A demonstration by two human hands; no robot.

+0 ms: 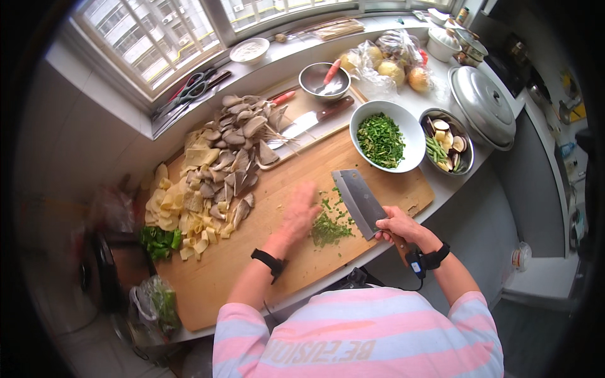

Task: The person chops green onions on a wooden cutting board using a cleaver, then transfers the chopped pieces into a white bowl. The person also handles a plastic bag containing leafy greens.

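My right hand [397, 224] grips a cleaver [360, 203] by its wooden handle, the broad blade lying over the right part of a wooden cutting board [283, 255]. Blurred by motion, my left hand [301, 212] is at the left edge of a small heap of chopped greens [331, 230] and seems to hold nothing. Some green bits lie along the blade. Beyond the cleaver, a white bowl [413, 118] contains more chopped greens [380, 139]. Oyster mushrooms [236, 137], pale yellow slices [165, 205] and cut green peppers [158, 242] are piled on the board's left side.
A steel bowl of cut vegetables [468, 160] stands right of the white bowl, near a large lidded pot [487, 104]. Behind the board, a tray holds a knife [335, 108] and a steel bowl [309, 78]. A bagged vegetable [163, 302] sits at the left counter edge.
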